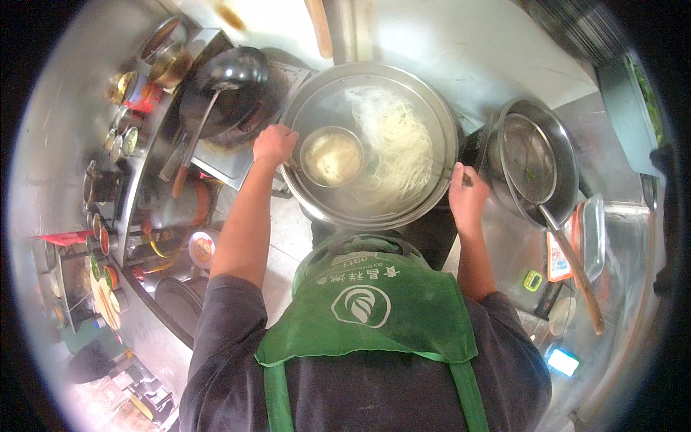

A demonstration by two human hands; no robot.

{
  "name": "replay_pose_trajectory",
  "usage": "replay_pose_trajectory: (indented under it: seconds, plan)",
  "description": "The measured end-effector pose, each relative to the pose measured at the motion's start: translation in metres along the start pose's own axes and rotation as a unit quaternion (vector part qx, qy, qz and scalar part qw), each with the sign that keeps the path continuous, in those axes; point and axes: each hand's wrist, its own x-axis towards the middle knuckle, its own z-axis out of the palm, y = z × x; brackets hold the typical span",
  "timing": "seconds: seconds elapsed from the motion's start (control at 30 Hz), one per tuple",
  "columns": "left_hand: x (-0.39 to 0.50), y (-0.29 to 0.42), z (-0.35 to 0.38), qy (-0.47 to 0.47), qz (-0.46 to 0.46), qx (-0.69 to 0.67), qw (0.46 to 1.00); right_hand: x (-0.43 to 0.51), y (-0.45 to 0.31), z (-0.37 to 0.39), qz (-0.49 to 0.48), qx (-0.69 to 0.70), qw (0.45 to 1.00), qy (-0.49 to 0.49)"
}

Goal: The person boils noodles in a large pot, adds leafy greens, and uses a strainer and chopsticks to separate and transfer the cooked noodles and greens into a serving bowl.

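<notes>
A large round steel pot (371,220) of cloudy liquid stands before me, with a mass of pale thin noodles (402,146) in its right half. In its left half sits a small round metal vessel (331,184) with pale contents. My left hand (275,144) is closed at the pot's left rim, on what looks like the small vessel's handle; the fingers hide most of it. At the right rim, my right hand (468,189) grips a thin utensil that reaches over the noodles. Its kind is unclear.
Left of the pot, a dark wok (200,97) on the stove holds a long-handled ladle (202,129). To the right, a deep metal basin (567,156) holds a wooden-handled strainer (572,259). A green timer (533,281) and a lit device (563,362) lie beyond on the right.
</notes>
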Motion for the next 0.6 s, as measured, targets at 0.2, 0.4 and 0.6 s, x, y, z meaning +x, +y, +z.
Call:
replay_pose_trajectory:
  seconds: [0.2, 0.4, 0.6]
  plan:
    - [-0.002, 0.007, 0.002, -0.021, -0.005, -0.005, 1.000, 0.000, -0.015, 0.034, 0.032, 0.102, 0.991, -0.079]
    - [-0.004, 0.013, 0.002, -0.027, -0.006, -0.001, 1.000, 0.019, -0.029, 0.034, 0.169, 0.413, 0.894, -0.045]
    - [-0.003, 0.021, -0.001, -0.038, -0.020, 0.002, 0.999, 0.010, -0.046, 0.025, 0.163, 0.416, 0.886, -0.125]
